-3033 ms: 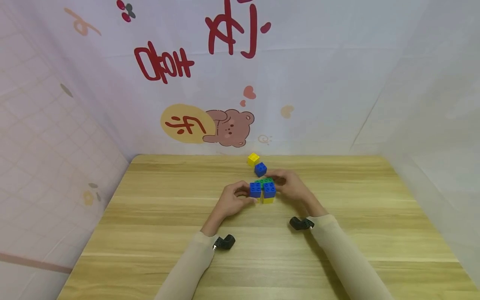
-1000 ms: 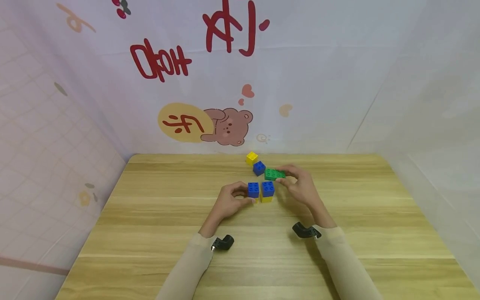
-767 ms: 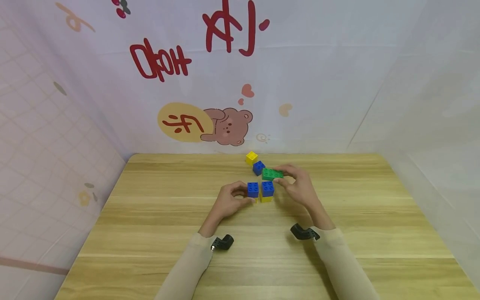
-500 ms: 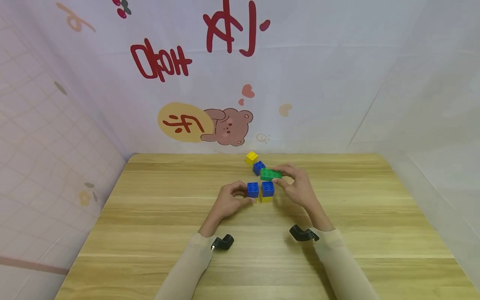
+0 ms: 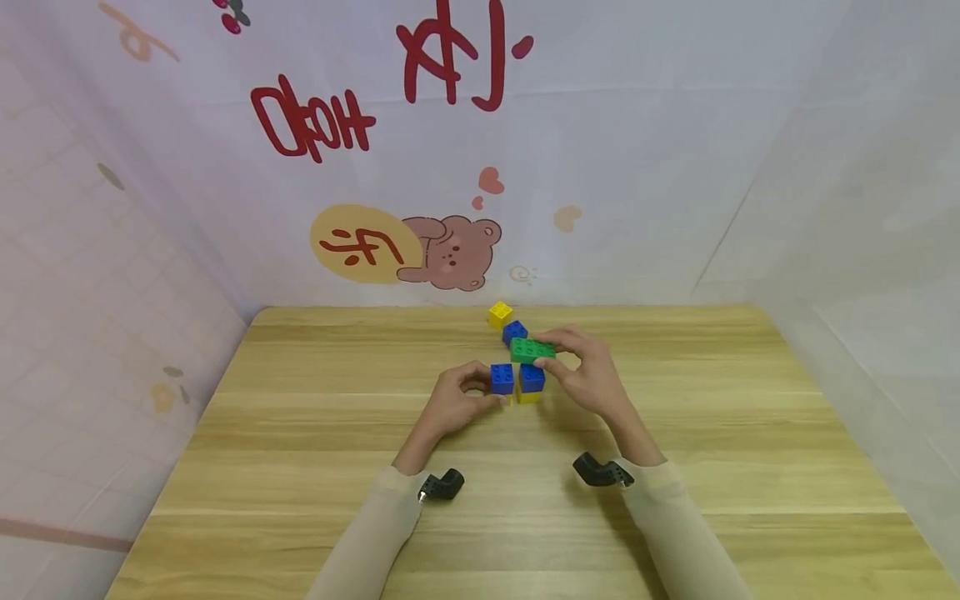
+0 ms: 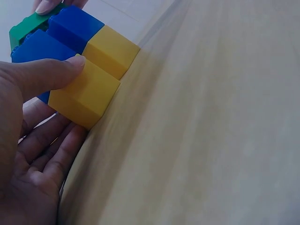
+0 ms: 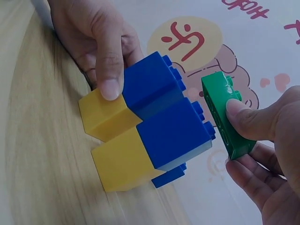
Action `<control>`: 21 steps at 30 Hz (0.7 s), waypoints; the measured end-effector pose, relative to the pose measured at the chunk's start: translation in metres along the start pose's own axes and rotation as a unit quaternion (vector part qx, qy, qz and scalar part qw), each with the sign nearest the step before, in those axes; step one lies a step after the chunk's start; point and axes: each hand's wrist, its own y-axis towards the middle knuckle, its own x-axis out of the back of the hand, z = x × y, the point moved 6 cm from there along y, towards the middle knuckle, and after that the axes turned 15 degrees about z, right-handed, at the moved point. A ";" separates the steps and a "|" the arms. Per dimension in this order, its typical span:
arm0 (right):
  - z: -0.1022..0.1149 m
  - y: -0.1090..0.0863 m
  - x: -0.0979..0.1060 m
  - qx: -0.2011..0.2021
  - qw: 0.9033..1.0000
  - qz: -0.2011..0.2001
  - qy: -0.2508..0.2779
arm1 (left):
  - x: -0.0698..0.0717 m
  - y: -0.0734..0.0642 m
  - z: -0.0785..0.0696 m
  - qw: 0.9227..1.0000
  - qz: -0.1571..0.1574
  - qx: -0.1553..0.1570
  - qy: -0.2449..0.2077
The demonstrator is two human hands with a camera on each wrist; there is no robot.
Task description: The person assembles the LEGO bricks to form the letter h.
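Two short towers of toy building bricks stand side by side, each a blue brick over a yellow one. My left hand (image 5: 459,402) grips the left tower, its thumb across the yellow brick (image 6: 91,89) below the left blue brick (image 5: 502,378). The right tower, with its blue brick (image 7: 173,133) and yellow brick (image 7: 124,161), stands close beside it, untouched by my fingers. My right hand (image 5: 591,375) pinches a long green brick (image 5: 531,350) between thumb and fingers. In the right wrist view, this green brick hangs above the blue studs with a gap between.
Behind the towers, a loose blue brick (image 5: 514,332) and a loose yellow brick (image 5: 500,314) lie on the wooden table (image 5: 337,467). A printed white cloth (image 5: 637,167) rises along the table's back edge.
The green brick, low behind the towers at first, was lifted out to the right by my right hand, then came back left over them. My left hand keeps its grip.
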 end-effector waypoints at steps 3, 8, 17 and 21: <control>0.004 0.001 -0.001 0.003 1.000 0.001 -0.006 | 0.000 0.000 0.000 1.000 -0.001 -0.002 0.001; 0.011 0.001 -0.005 0.019 1.000 0.007 -0.010 | 0.000 0.000 0.000 1.000 0.001 0.000 -0.001; 0.017 0.002 -0.010 0.025 0.999 0.015 -0.019 | 0.001 0.002 0.002 1.000 0.005 -0.001 -0.007; 0.018 0.003 -0.012 0.027 0.999 0.024 -0.022 | 0.001 0.002 0.003 1.000 0.005 0.000 -0.012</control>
